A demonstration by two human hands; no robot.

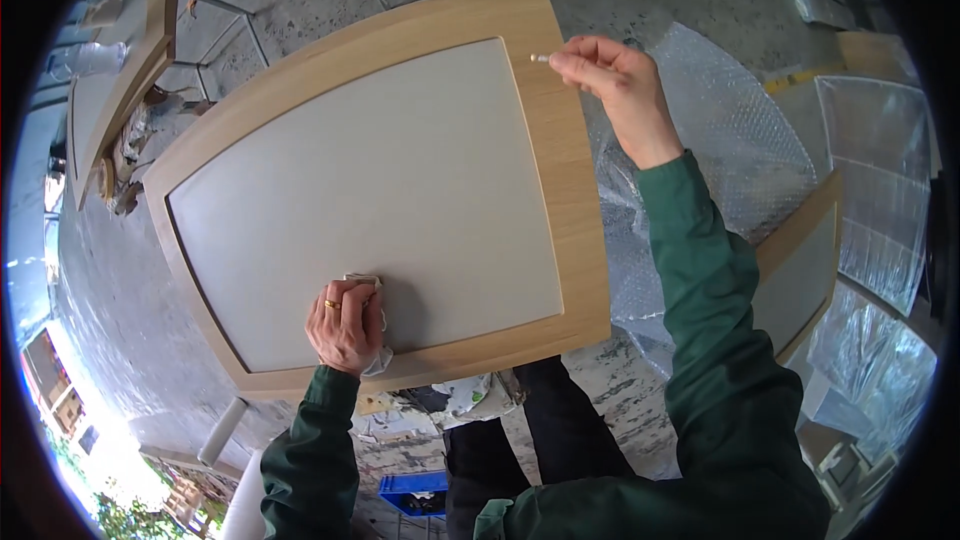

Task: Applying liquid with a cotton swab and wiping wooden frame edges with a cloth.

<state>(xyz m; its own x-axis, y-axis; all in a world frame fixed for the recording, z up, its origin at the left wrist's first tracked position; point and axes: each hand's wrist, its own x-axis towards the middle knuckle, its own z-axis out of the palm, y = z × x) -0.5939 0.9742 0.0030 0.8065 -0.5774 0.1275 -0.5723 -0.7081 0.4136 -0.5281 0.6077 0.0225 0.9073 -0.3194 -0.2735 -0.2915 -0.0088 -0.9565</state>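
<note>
In front of me lies a large wood-framed panel with a pale wooden frame (pixel 575 190) and a smooth grey inner board (pixel 350 170). My left hand (pixel 343 328) is closed around a crumpled whitish cloth (pixel 378 360) and rests low on the board, beside the frame's near edge. Over the right rail, near the far right corner, my right hand (pixel 622 90) pinches a small pale stick with a whitish tip (pixel 540 58). Most of that stick is hidden by my fingers, and whether its tip touches the wood I cannot tell.
Bubble wrap (pixel 730 100) lies to the right, with another framed panel (pixel 800 275) leaning beyond my right forearm. More wood-framed panels (pixel 140 60) stand on metal trestles at the far left. A blue crate (pixel 415 485) sits below, near my legs.
</note>
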